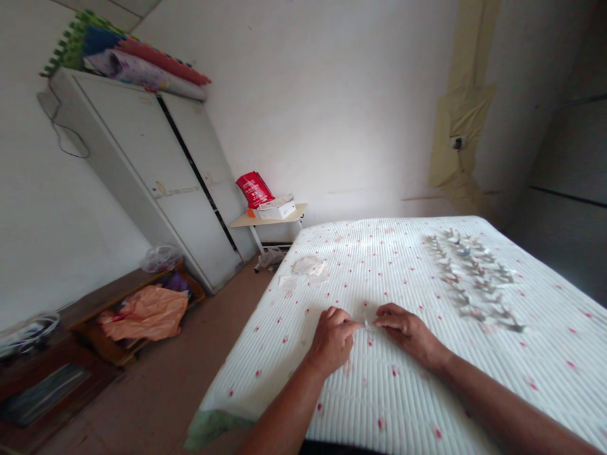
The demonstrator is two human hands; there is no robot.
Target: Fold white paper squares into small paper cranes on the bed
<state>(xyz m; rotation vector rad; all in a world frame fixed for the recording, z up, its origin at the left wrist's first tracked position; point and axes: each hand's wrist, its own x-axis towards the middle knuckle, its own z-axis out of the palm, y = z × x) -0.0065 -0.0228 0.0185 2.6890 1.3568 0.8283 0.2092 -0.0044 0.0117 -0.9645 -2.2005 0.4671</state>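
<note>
Between my two hands, low over the bed's striped white cover [408,392], is a small whitish folded paper piece [367,322] with a thin upright point. My left hand [333,335] is closed, its thumb and forefinger pinched at the piece's left side. On the other side, my right hand [406,330] has its fingers pressed together at the right edge of the piece. Several small folded paper figures [474,272] stand in rows on the right of the bed. Thin whitish paper sheets [308,266] lie at the far left of the bed.
A small table [268,220] beyond the bed's left corner holds a red bag [255,189] and a white box [279,210]. Left stands a grey cabinet [156,183] with rolled mats on top. An orange plastic bag [147,313] rests on low wooden furniture.
</note>
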